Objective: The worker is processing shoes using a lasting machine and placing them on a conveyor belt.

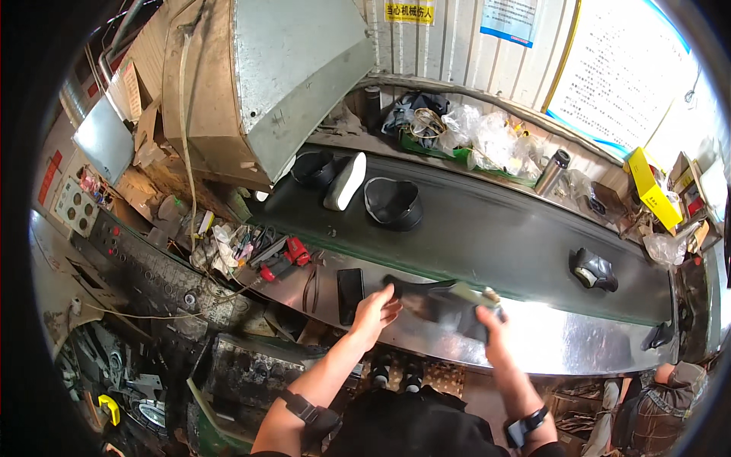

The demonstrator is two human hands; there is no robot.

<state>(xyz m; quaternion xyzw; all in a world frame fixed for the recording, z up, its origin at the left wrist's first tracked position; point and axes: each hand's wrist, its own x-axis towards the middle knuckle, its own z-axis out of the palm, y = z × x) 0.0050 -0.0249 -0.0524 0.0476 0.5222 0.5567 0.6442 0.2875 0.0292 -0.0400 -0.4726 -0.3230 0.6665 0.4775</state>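
Between my two hands, over the metal ledge, is a dark shoe-like item [438, 305], smeared by motion, with a paler patch near its right end. The fingers of my left hand [373, 314] curl at its left end. My right hand [493, 335] grips its right end, thumb on top. A black phone [351, 295] lies flat on the ledge just left of my left hand. On the dark conveyor belt [487, 228] beyond stand a black shoe upper [393, 204], a shoe with a white sole [346, 183] showing, and another dark upper [312, 167].
At the belt's right is a black shoe [593, 270]. A red-handled tool [285, 259] and clutter lie left of the phone. A large metal hood [297, 68] covers the belt's left end. Along the back shelf are plastic bags [495, 141], a steel flask [552, 172] and a yellow box [653, 189].
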